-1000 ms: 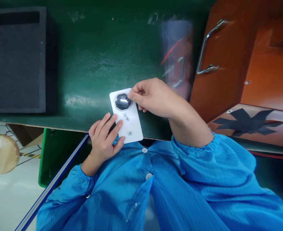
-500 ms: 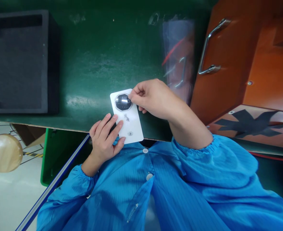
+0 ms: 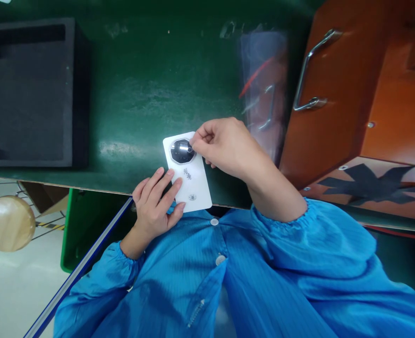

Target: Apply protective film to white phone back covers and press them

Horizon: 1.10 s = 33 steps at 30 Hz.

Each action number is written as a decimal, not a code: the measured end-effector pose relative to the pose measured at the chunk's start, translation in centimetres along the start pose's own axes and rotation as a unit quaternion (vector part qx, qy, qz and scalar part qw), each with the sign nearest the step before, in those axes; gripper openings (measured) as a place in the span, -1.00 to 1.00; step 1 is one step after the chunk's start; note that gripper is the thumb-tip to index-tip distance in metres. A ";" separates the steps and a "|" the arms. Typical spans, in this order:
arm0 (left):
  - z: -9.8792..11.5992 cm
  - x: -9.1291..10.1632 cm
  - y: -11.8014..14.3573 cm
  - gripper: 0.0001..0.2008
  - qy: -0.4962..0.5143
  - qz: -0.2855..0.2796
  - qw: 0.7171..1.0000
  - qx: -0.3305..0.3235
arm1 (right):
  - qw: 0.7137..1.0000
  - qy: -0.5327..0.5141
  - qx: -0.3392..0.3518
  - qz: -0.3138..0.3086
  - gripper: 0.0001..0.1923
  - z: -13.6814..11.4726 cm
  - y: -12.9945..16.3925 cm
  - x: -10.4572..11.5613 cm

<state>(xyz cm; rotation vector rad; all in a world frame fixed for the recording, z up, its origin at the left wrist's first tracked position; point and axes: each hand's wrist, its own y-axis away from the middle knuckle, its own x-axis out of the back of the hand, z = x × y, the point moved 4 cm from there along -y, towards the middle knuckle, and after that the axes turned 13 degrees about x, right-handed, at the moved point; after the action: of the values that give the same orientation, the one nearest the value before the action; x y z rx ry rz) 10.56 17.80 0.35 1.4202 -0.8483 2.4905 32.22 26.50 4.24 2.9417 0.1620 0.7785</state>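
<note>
A white phone (image 3: 195, 186) with a dark many-sided camera window (image 3: 182, 151) lies back side up at the front edge of the green bench, slightly tilted. Small dark markings sit below the window. My left hand (image 3: 154, 202) holds the phone along its left edge, fingertips over the white back and thumb near the lower corner. At the window's upper right edge, my right hand (image 3: 221, 143) is closed in a pinch, thumb and forefinger together. Whatever lies between those fingertips is hidden or too small to make out.
A black tray (image 3: 81, 101) stands on the green bench (image 3: 140, 70) at left. Clear plastic sheets (image 3: 263, 84) lie at right beside an orange-brown box (image 3: 334, 70) with a metal handle. Below the bench are a green bin (image 3: 66, 239) and a wooden stool (image 3: 8, 223).
The whole view has shifted slightly, with everything sitting a little further right and lower. Both hands keep their places on the phone, and no clear movement shows.
</note>
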 end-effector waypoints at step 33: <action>-0.1 0.4 0.1 -0.50 0.022 -0.022 0.999 -0.008 | 0.990 0.094 0.049 -0.094 -0.78 -0.1 0.3 0.2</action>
<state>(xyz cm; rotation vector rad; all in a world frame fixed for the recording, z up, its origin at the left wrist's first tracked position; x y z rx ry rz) 10.23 17.76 0.62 1.3594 -0.8187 2.4672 32.40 26.29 4.46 2.8812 0.4990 1.0454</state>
